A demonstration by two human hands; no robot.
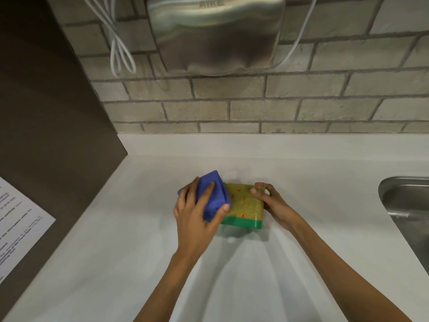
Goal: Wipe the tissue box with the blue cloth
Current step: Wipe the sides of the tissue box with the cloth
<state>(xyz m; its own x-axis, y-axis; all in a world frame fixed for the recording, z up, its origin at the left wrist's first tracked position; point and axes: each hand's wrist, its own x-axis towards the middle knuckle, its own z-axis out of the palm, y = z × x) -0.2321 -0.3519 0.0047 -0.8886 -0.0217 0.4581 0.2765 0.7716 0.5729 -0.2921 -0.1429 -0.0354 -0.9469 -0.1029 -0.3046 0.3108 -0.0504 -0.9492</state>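
The tissue box [246, 205] is yellow-green with orange marks and a green band along its near edge; it sits on the white counter [301, 240] in the middle of the view. My left hand [197, 212] presses the folded blue cloth [214, 194] against the box's left end, fingers spread over the cloth. My right hand [271, 201] grips the box's right end, fingertips on its far right corner. The box's left side is hidden by the cloth.
A steel sink [408, 205] lies at the right edge. A metal hand dryer [216, 33] hangs on the brick wall with white cables [120, 49] beside it. A dark panel with a printed notice [18, 226] stands at the left.
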